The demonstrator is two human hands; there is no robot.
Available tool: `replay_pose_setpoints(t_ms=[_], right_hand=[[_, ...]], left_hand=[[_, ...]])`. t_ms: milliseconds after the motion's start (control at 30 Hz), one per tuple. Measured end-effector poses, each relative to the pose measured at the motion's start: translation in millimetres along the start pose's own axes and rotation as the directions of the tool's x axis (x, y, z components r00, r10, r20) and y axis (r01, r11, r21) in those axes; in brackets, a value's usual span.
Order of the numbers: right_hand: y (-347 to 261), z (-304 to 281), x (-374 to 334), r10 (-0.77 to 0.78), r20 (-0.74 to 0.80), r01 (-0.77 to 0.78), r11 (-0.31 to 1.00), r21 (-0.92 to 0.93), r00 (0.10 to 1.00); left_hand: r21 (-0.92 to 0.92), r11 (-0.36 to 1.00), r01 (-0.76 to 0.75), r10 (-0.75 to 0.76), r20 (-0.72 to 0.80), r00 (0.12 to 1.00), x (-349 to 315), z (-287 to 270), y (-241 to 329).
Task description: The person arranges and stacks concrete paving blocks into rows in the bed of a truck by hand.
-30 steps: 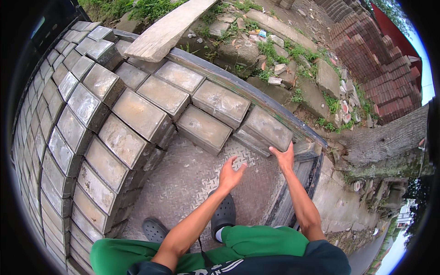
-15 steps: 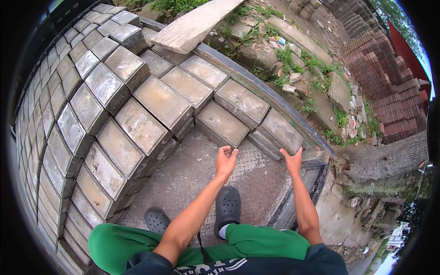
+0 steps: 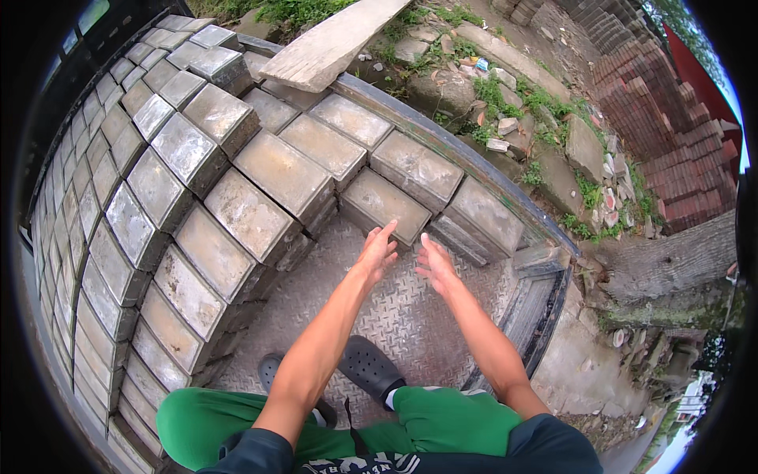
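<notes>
A grey-tan concrete paving block lies at the near end of a low row, on the patterned metal floor. My left hand is at its near edge, fingers spread; whether the fingertips touch it I cannot tell. Just to the right, my right hand faces the left with its fingers apart and nothing in it. Farther right, another paving block rests on top of a lower one, against the side rail. Behind stands one more block, flush with that rail.
Stepped stacks of paving blocks fill the left side. A wooden plank leans over the metal side rail. My grey clogs stand on the floor. Beyond the rail are rubble, weeds, a tree trunk and reddish brick stacks.
My right hand has left the block at the right and swung left, close to my left hand. My left hand has shifted slightly up and left. My right foot has moved left.
</notes>
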State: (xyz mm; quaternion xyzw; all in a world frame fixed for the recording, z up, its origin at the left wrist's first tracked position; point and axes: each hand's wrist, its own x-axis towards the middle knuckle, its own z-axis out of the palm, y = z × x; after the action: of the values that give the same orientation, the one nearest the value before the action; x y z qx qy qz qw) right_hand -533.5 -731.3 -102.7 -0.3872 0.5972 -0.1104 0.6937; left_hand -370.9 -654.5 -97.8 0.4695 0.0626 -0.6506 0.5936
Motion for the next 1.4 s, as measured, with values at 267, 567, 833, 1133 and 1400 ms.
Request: replay_pose_setpoints(t_ms=[267,567,833,1133,1400], right_hand=[[2,81,26,-0.273,-0.394,0.107,0.912,-0.395,0.877],[-39,48,32,0.139,-0.297,-0.091,0.981,0.169,0.945],[-37,52,43,0.113,-0.304,-0.061,0.983,0.176,0.946],[-29,65,37,-0.051,-0.285,0.126,0.96,0.25,0.957],[-3,61,10,-0.18,-0.321,0.249,0.95,0.19,0.93]], left_hand=[[0.499,0.853,-0.154,0.192,-0.025,0.981,-74,-54,17],[0.735,0.676,-0.056,0.299,-0.204,0.932,-143,-114,2],[0.761,0.647,0.046,0.245,-0.265,0.933,-149,-130,-10],[0.955,0.214,-0.206,0.211,0.161,0.964,-124,-64,23],[0.968,0.041,-0.248,0.12,0.242,0.963,-112,-67,22]])
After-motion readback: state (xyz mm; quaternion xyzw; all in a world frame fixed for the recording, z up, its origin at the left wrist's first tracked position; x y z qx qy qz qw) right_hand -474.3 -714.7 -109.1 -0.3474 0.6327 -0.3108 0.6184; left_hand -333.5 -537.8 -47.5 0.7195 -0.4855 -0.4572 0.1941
